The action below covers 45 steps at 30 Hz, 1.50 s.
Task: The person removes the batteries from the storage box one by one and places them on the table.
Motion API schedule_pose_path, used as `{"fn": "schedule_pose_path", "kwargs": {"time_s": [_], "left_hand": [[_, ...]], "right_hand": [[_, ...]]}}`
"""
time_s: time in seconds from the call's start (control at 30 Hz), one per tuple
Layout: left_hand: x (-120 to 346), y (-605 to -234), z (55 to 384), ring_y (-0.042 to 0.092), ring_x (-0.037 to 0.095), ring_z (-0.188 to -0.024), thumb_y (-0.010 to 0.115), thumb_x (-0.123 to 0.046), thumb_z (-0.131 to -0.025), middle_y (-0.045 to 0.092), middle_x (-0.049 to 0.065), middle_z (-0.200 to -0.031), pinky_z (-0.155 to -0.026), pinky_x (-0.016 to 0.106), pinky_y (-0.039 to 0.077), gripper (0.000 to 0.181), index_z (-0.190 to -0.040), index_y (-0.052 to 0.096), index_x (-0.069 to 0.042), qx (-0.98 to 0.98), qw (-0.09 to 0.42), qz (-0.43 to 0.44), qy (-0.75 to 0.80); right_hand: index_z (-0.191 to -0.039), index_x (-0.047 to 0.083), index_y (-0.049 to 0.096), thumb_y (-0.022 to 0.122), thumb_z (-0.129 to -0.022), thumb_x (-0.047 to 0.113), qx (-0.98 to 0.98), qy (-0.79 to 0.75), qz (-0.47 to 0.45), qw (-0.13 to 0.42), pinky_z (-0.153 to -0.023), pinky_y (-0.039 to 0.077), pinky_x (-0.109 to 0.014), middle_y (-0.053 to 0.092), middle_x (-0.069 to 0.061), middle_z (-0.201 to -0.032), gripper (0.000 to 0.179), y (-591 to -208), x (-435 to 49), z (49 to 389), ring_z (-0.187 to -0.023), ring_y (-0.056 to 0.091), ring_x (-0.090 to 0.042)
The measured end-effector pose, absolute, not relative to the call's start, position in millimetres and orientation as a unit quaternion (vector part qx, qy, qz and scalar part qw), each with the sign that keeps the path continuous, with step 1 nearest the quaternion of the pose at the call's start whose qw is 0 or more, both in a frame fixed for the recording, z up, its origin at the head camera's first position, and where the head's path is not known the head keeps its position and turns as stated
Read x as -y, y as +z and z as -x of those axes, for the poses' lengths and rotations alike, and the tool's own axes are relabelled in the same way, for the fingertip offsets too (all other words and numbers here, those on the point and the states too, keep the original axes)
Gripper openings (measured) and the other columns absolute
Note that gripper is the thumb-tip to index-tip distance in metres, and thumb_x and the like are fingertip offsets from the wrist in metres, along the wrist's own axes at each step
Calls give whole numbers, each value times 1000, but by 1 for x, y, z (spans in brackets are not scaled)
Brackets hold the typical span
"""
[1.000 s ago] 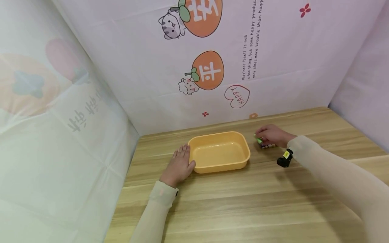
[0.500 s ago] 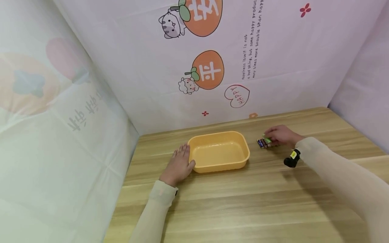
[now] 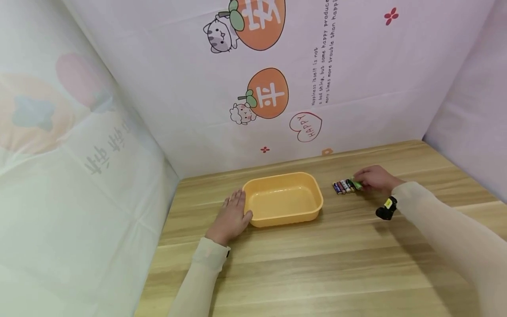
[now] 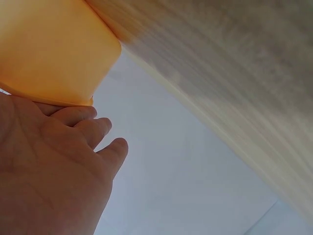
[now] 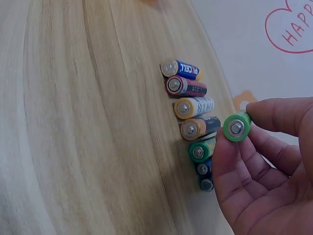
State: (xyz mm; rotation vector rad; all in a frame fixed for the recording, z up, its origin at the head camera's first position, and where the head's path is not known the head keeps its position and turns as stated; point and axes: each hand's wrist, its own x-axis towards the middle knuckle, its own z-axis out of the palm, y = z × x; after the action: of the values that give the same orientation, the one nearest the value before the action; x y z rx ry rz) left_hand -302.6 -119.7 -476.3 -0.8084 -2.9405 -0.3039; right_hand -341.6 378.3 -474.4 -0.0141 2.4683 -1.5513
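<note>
A yellow-orange plastic basin (image 3: 285, 200) stands on the wooden table. My left hand (image 3: 230, 216) rests against its left side with straight fingers; the left wrist view shows the fingertips (image 4: 115, 149) by the basin's rim. To the basin's right, my right hand (image 3: 374, 178) pinches a light green battery (image 5: 237, 127) between thumb and fingers, above a row of several batteries (image 3: 343, 186). In the right wrist view the row includes a blue battery (image 5: 182, 69), a red-and-black battery (image 5: 188, 86), a white one and a green battery (image 5: 200, 151). Two smaller ones lie at its near end, partly hidden by my hand.
The wooden table top (image 3: 301, 268) stretches in front of the basin. A printed white cloth (image 3: 190, 110) hangs along its back edge, with further cloth at left and right. A black wrist camera (image 3: 386, 209) sits on my right wrist.
My right hand has moved rightward along the batteries, holding the green battery, so more of the row shows. The left hand stays at the basin. The head view has shifted slightly.
</note>
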Motion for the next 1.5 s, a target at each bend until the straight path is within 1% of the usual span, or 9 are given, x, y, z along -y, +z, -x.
{"fn": "schedule_pose_path", "kwargs": {"time_s": [0.07, 0.23, 0.33, 0.6, 0.8, 0.93, 1.2, 1.4, 1.5], "left_hand": [[120, -476, 303, 15, 33, -146, 35, -34, -103, 16, 19, -159, -116, 49, 12, 65, -152, 19, 5, 958, 40, 265, -103], [120, -473, 306, 13, 32, -146, 36, -33, -103, 17, 20, -159, -116, 49, 12, 65, -152, 19, 5, 958, 44, 265, -99], [120, -471, 308, 13, 30, -146, 37, -32, -103, 18, 20, -158, -116, 49, 13, 64, -152, 20, 5, 958, 49, 266, -98], [123, -471, 308, 11, 30, -146, 35, -34, -104, 14, 18, -159, -116, 49, 11, 65, -153, 17, 4, 957, 42, 267, -101], [132, -469, 304, 10, 28, -146, 35, -34, -103, 14, 17, -160, -116, 48, 11, 65, -153, 18, 4, 962, 36, 254, -92], [133, -468, 304, 13, 31, -146, 36, -34, -103, 15, 18, -159, -116, 49, 12, 65, -152, 19, 5, 957, 43, 268, -101], [131, -468, 303, 15, 31, -146, 37, -34, -103, 16, 18, -159, -116, 48, 13, 65, -152, 20, 5, 957, 46, 268, -96], [129, -468, 302, 16, 32, -145, 37, -34, -103, 16, 18, -159, -115, 50, 14, 65, -152, 20, 5, 955, 49, 273, -106], [128, -470, 302, 15, 31, -146, 36, -34, -103, 14, 16, -160, -115, 50, 13, 65, -152, 21, 5, 957, 46, 270, -99]], "right_hand": [[-133, -20, 42, 53, -99, 14, -840, -531, 2, 113, -65, 52, -32, 57, -5, -82, 49, -474, -379, 341, -72, 54, -14], [-133, -19, 43, 54, -99, 14, -842, -530, -7, 104, -69, 54, -33, 61, -12, -100, 49, -470, -383, 341, -79, 58, -15], [-132, -20, 43, 55, -99, 14, -841, -533, -9, 97, -71, 55, -33, 62, -14, -106, 49, -466, -385, 341, -82, 60, -15], [-135, -19, 40, 57, -98, 16, -841, -533, -13, 94, -77, 55, -37, 54, -26, -122, 53, -466, -393, 345, -89, 59, -15], [-133, -21, 41, 57, -97, 13, -831, -549, -21, 89, -76, 56, -34, 60, -20, -113, 52, -474, -391, 352, -87, 61, -13], [-132, -23, 40, 55, -97, 11, -834, -545, -24, 81, -74, 56, -33, 62, -17, -108, 51, -478, -396, 352, -83, 61, -11], [-132, -20, 43, 55, -98, 15, -842, -533, -31, 77, -74, 56, -32, 59, -24, -115, 50, -484, -404, 352, -83, 62, -12], [-122, -19, 53, 57, -96, 16, -893, -447, -20, 50, -66, 55, -30, 61, -25, -108, 44, -487, -407, 356, -79, 61, -15], [-120, -18, 55, 58, -95, 18, -908, -415, -16, 49, -66, 54, -31, 60, -27, -109, 44, -489, -407, 357, -81, 61, -19]]}}
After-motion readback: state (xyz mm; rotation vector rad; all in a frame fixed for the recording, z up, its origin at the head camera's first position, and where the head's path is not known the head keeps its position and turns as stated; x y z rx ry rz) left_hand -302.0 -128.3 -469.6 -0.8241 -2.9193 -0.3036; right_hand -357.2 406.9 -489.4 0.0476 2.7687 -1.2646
